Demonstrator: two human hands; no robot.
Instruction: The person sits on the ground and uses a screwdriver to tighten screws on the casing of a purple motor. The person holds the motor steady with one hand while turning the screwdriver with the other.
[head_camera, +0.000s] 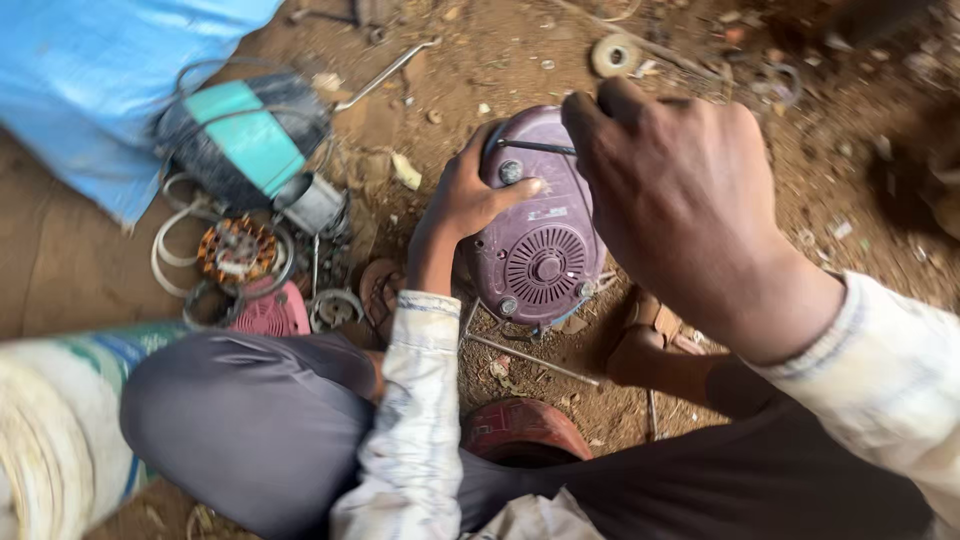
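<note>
A purple motor housing (540, 250) with a round vented grille stands on the dirt between my knees. My left hand (462, 200) grips its left edge, thumb resting near a screw at the top. My right hand (680, 190) is closed around a screwdriver (535, 147), whose thin dark shaft points left at the top of the housing. Both sleeves are pale and stained.
Left of the housing lie a teal and black motor (245, 140), a copper-wound stator (237, 250), a pink grille part (270, 312) and loose cables. A blue sack (90, 70) lies far left, a red part (520, 425) near my lap, a metal rod (530, 362) on the ground.
</note>
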